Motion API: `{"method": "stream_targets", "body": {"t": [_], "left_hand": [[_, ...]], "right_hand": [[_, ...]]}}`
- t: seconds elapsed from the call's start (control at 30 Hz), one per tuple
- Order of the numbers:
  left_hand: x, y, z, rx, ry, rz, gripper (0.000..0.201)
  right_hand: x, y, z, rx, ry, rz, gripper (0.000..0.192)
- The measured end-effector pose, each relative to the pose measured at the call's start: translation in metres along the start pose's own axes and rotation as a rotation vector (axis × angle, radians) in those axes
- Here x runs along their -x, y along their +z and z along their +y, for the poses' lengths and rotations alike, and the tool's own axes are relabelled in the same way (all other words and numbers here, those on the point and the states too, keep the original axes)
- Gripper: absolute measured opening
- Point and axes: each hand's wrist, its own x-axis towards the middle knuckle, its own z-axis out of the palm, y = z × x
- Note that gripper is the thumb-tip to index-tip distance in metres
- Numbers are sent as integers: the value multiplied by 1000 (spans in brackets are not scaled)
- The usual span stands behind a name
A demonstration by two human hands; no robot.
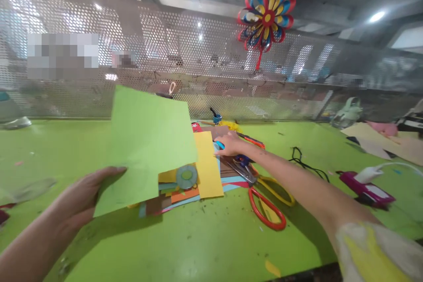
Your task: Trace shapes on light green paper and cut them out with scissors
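Note:
My left hand [81,198] holds a light green paper sheet [147,147] by its lower left corner, lifted and tilted above the green table [205,238]. Under it lies a pile of coloured papers [194,180], with a yellow sheet [208,165] on top and a small grey-green paper disc [187,176]. My right hand [229,145] reaches across to the far edge of the pile, fingers resting on the papers beside something blue. Whether it grips anything is hidden.
Scissors with one red and one yellow handle [266,198] lie right of the pile. A black cord [302,161] and a pink glue gun [365,187] lie further right. A paper pinwheel [266,13] hangs on the perforated metal screen [165,48] behind.

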Motion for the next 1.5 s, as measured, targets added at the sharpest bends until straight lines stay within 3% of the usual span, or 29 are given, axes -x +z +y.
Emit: {"method": "stream_targets", "body": {"t": [0.1,0.2,0.27,0.37,0.5,0.63,0.83,1.13,1.23,1.33,1.5], "left_hand": [[2,23,-12,15,47,-95,26],[4,39,-33,30,33,-138,26],[6,48,-47,29,-14,-183,23],[10,56,-59,63,-38,-198,22],[11,60,-61,117,-45,-192,21],[9,66,-63,152,-30,-192,23],[0,76,-68,229,9,-223,27],[-6,77,-74,269,21,-185,26],[1,76,-64,319,66,-236,27],[5,77,-49,379,117,-275,28],[10,83,-17,493,271,-239,27]], "right_hand": [[15,-18,-9,28,35,110,28],[55,-29,-12,27,87,185,26],[92,-28,-10,23,113,143,23],[148,-17,-7,36,124,-23,19],[193,-4,-11,57,201,-116,44],[199,-2,-14,80,343,-163,54],[186,-3,-6,8,447,-267,39],[184,-1,5,-210,598,-196,25],[194,-10,4,-349,576,-129,26],[208,-20,-7,-550,502,-38,43],[217,-22,-55,-759,381,46,48]]}}
